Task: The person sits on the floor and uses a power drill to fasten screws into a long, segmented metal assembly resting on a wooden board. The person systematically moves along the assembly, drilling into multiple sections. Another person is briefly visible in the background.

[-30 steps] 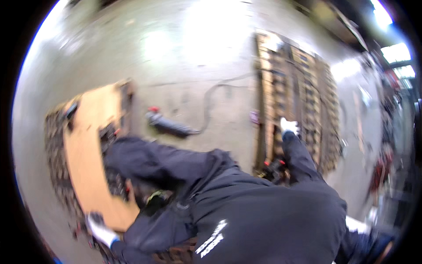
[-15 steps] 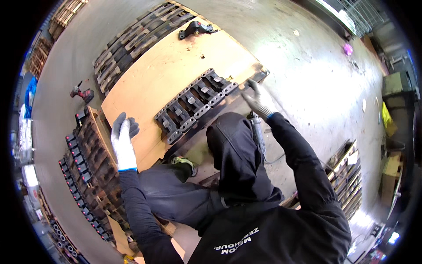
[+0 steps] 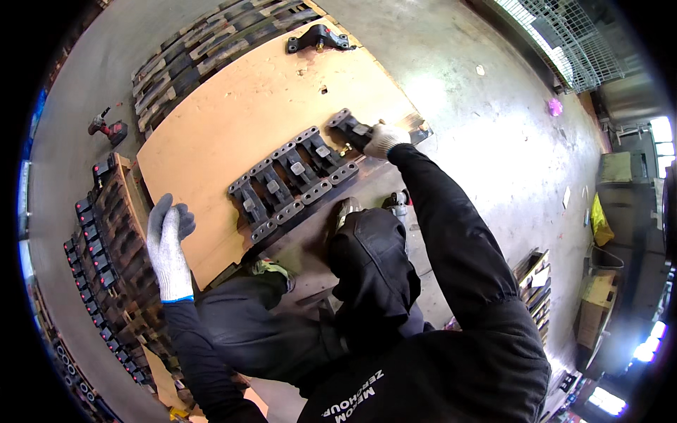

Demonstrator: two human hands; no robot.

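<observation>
My right hand [image 3: 386,139], in a white knit glove, is closed around the near end of a black metal bracket [image 3: 350,130] with bolt holes in its end plates. That bracket stands a little apart from a row of several matching black brackets [image 3: 285,178], set side by side along the near edge of a tan sheet [image 3: 233,120]. A small brass fitting [image 3: 345,149] shows beside my right hand. My left hand [image 3: 170,240], gloved with grey fingertips, hovers by the sheet's left edge, fingers extended and holding nothing.
Another black bracket [image 3: 319,38] sits at the sheet's far end. Wooden pallets [image 3: 204,53] lie beyond the sheet on the left. A red and black cordless drill [image 3: 108,129] rests on the floor. Black parts with red caps [image 3: 90,233] fill a pallet at left.
My right hand has moved left and closed on the end bracket, which is now separated from the row. My left hand stays open near the sheet's edge. The whole view has shifted slightly.
</observation>
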